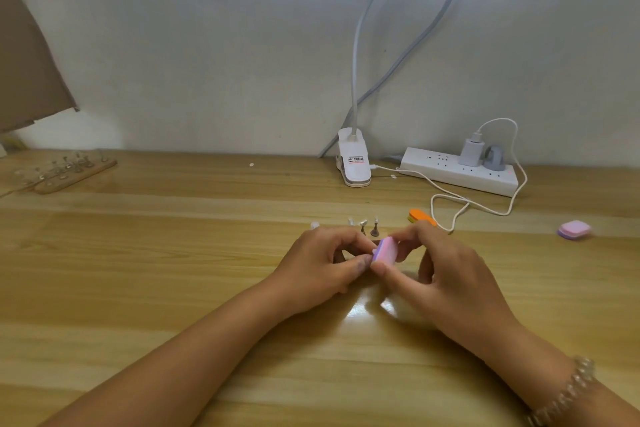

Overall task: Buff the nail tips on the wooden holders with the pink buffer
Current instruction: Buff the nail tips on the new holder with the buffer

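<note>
The pink buffer, a small block with a purple layer, is pinched between the thumb and fingers of my right hand just above the table. My left hand has its fingers curled around something small that meets the buffer's left face; the thing itself is hidden by the fingers. Just behind my hands a short row of small stands with nail tips is on the table. A wooden holder with several nail tips on pins lies at the far left of the table.
A second pink and purple buffer lies at the right. An orange file block sits behind my right hand. A clip lamp base, a white power strip and a white cable occupy the back of the wooden table.
</note>
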Action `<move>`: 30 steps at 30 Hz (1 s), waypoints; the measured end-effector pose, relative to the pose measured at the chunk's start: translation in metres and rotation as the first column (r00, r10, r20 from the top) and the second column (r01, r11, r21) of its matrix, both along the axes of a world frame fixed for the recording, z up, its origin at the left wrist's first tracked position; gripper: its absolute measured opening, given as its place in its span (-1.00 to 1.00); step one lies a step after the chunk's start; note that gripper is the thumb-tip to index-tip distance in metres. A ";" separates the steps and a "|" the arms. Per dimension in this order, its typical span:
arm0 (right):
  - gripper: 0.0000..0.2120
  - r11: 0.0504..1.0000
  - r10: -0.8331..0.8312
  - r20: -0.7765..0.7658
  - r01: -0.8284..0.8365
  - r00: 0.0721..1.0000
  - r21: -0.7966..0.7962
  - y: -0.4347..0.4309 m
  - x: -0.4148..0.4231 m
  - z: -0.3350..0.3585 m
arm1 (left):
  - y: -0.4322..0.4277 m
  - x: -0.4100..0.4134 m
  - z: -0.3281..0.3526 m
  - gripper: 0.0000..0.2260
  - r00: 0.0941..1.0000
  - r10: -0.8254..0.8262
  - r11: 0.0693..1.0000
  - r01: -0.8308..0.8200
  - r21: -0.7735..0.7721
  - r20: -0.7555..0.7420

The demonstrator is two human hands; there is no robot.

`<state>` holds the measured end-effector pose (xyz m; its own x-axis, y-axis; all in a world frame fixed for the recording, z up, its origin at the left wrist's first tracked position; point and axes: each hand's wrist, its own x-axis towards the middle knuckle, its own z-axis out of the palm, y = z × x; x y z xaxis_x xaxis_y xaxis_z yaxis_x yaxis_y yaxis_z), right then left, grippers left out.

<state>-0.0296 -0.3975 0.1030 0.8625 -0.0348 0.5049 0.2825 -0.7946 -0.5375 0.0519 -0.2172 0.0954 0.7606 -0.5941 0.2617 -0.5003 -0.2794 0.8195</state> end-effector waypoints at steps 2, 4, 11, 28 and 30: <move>-0.70 0.998 -0.052 0.015 0.051 0.999 0.027 -0.005 0.003 0.000 | -0.001 0.000 0.000 -0.87 1.000 0.003 1.000 -0.003 -0.017 -0.002; -0.69 1.000 -0.018 0.029 0.019 0.999 -0.010 -0.001 0.002 0.000 | -0.001 0.000 -0.001 -0.85 1.000 0.006 1.000 -0.006 -0.018 -0.003; -0.71 0.999 -0.010 0.005 0.010 1.000 0.051 -0.005 0.004 0.000 | -0.001 -0.002 0.001 -0.82 1.000 0.017 1.000 -0.017 0.016 0.016; -0.75 0.997 -0.052 0.000 0.052 0.999 0.060 -0.004 0.003 0.001 | -0.001 -0.001 -0.002 -0.93 0.995 0.018 0.998 -0.023 0.053 0.099; -0.77 0.988 -0.096 0.014 0.093 0.995 0.125 -0.010 0.006 0.001 | -0.001 -0.001 -0.002 -0.93 0.997 0.017 0.999 -0.020 0.034 0.078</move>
